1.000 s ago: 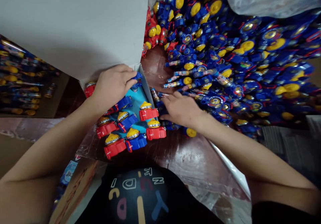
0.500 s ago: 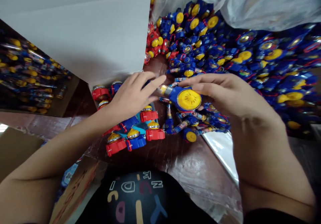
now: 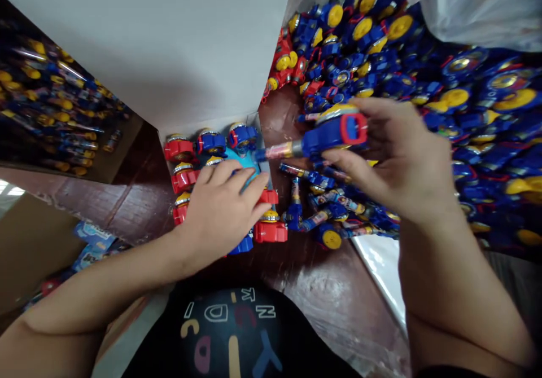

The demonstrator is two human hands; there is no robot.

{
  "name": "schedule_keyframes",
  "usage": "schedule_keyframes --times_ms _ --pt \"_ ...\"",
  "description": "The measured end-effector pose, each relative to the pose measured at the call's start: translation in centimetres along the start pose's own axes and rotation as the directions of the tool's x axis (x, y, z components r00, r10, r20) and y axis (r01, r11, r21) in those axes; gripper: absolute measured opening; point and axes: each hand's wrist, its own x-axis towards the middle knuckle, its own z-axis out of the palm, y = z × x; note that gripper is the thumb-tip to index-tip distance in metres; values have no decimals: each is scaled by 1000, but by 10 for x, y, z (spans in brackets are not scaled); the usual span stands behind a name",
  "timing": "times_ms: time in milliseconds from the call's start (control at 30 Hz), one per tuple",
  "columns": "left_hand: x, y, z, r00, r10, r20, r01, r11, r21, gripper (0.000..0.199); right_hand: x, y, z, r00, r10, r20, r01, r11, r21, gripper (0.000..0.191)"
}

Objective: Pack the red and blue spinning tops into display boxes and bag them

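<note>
My right hand (image 3: 393, 163) grips the head of a blue toy with a clear candy tube (image 3: 324, 138). Its yellow round cap faces up, a red clip shows at the hand end, and the tube points left. My left hand (image 3: 226, 206) hovers over or rests on a display box (image 3: 266, 169), fingers spread, with nothing visible in them. Red toys (image 3: 180, 148) and blue toys (image 3: 212, 141) stand around the box's rim, yellow caps up. A light blue insert (image 3: 239, 161) shows in the middle, partly hidden by my left hand.
Behind the box rises a tall white panel (image 3: 169, 45). Loose blue toys (image 3: 381, 84) are heaped at right, with a few red ones (image 3: 288, 62) beside the panel. At left stands a carton (image 3: 121, 152) of tubed toys. A white sheet (image 3: 381, 271) lies on the brown table (image 3: 313, 279).
My right hand has turned the blue toy onto its side, bringing the red clip into view. My left hand has come away from the tube and now sits lower over the box.
</note>
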Motion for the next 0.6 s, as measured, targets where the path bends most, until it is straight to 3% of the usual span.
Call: schedule_keyframes --times_ms 100,233,333,433,533,600 --pt "-3 17 13 999 35 -10 -34 998 61 33 2 -8 16 985 -174 -6 170 971 -165 63" --pt "-6 25 10 995 13 -99 -6 998 69 28 6 -11 47 893 -418 168 450 810 -377 46" --pt "-30 11 -6 984 -62 -166 62 998 -5 30 8 -8 57 815 -509 276 578 698 -422 47" --pt "-69 -20 -11 926 -272 -263 233 957 -171 51 10 -10 50 755 -541 370 654 658 -373 56" --pt "-103 -45 11 802 -558 -213 403 769 -496 65 20 -18 44 664 -555 502 736 605 -305 59" --pt "-113 -48 34 708 -704 -62 428 497 -755 67 31 -25 51 630 -520 577 752 593 -287 62"
